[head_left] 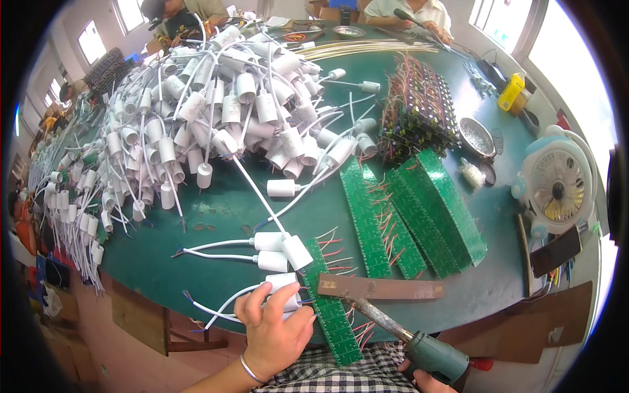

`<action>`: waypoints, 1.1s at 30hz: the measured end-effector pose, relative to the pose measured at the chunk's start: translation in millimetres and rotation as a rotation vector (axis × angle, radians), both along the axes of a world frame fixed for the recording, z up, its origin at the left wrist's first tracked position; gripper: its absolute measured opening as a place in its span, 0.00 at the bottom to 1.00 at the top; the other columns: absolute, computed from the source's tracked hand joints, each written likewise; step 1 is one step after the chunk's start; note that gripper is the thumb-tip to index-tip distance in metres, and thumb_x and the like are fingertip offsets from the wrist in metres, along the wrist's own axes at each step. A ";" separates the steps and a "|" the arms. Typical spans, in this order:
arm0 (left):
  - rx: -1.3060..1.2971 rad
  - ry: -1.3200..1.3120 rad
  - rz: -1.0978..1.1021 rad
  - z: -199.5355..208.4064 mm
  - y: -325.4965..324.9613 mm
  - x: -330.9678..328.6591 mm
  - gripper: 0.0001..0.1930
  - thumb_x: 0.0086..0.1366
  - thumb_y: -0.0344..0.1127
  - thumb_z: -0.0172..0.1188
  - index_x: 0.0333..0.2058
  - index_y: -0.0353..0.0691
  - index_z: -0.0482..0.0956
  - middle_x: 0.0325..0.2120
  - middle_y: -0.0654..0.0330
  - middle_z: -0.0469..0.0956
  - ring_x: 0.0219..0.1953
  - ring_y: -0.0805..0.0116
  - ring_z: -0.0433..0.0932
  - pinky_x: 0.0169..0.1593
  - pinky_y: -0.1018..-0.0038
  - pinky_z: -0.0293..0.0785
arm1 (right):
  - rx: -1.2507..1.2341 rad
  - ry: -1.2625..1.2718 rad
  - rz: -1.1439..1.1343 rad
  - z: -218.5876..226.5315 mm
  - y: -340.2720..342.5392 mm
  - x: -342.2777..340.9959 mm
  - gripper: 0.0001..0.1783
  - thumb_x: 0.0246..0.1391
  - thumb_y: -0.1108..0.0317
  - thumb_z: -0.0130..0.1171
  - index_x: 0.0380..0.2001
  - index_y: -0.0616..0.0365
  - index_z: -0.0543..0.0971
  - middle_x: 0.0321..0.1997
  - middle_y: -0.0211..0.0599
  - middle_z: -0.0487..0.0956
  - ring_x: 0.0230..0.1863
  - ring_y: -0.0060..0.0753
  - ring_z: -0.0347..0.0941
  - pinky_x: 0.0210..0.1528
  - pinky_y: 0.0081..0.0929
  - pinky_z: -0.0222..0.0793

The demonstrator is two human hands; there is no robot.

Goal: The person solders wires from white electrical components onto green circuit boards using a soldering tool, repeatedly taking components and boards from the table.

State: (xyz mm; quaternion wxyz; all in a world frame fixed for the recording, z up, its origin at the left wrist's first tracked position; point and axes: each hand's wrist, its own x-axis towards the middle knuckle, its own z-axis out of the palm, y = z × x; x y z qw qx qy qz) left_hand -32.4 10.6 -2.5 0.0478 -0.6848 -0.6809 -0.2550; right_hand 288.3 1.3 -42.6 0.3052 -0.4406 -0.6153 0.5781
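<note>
Left fingers [278, 300] apparently pinch a socket [293, 302]; right fingers [427, 380], partly hidden, grip a soldering iron [436, 357].

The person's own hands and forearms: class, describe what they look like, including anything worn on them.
The left hand is gloveless, with a smooth, thin, silver-coloured bangle at the wrist; no sleeve shows on its visible forearm. The right hand shows no glove; its wrist is out of view.

Bright; windows [501, 23] blown out — edges bowed.
</note>
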 end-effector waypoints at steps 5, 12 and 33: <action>-0.092 -0.141 -0.008 6.1 5.6 -0.5 0.06 0.44 0.33 0.65 0.24 0.47 0.78 0.52 0.57 0.64 0.56 0.45 0.55 0.57 0.51 0.47 | 0.059 -0.071 0.053 -4.5 -5.9 3.9 0.30 0.48 0.68 0.63 0.54 0.66 0.65 0.49 0.45 0.74 0.45 0.37 0.73 0.47 0.33 0.71; -0.095 -0.269 0.038 5.8 15.1 3.1 0.06 0.42 0.33 0.64 0.19 0.47 0.75 0.51 0.59 0.67 0.54 0.46 0.55 0.53 0.52 0.47 | 0.241 -0.498 0.152 16.3 -5.7 -4.8 0.35 0.45 0.74 0.67 0.57 0.68 0.63 0.50 0.45 0.76 0.51 0.33 0.72 0.51 0.31 0.68; -0.068 -0.202 0.036 3.4 20.6 4.6 0.08 0.36 0.31 0.63 0.15 0.46 0.71 0.50 0.60 0.67 0.53 0.48 0.58 0.51 0.52 0.50 | 0.106 -0.054 0.050 34.0 18.4 -39.7 0.25 0.49 0.67 0.64 0.49 0.65 0.70 0.45 0.44 0.76 0.44 0.37 0.74 0.48 0.32 0.69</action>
